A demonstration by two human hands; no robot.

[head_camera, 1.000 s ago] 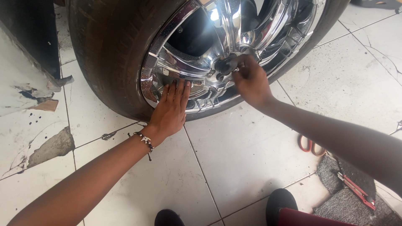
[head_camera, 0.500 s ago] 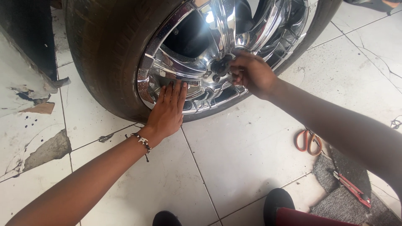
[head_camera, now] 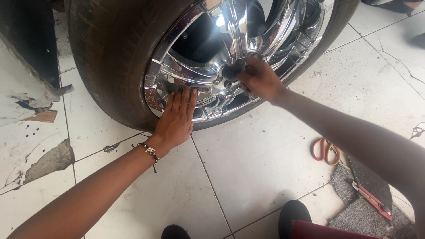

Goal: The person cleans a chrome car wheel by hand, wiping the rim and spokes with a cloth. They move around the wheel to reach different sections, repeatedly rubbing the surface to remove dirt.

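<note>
A big car wheel with a dark tyre (head_camera: 110, 66) and a shiny chrome rim (head_camera: 230, 40) stands on the tiled floor. My left hand (head_camera: 177, 117) lies flat, fingers together, against the lower edge of the chrome rim; a beaded bracelet is on its wrist. My right hand (head_camera: 261, 79) is curled at the hub (head_camera: 232, 71) in the rim's centre, its fingers closed around a dark lug nut or cap there. What exactly the fingers hold is hidden.
Orange-handled scissors (head_camera: 325, 150) lie on the white tiles to the right. A red utility knife (head_camera: 372, 201) rests on a grey mat (head_camera: 363, 212) at bottom right. Broken tile and bare concrete (head_camera: 48, 161) are at left. My dark shoes (head_camera: 294, 217) show at the bottom.
My right hand has shifted slightly at the hub, and the view has moved a little. My left hand stays pressed on the rim.
</note>
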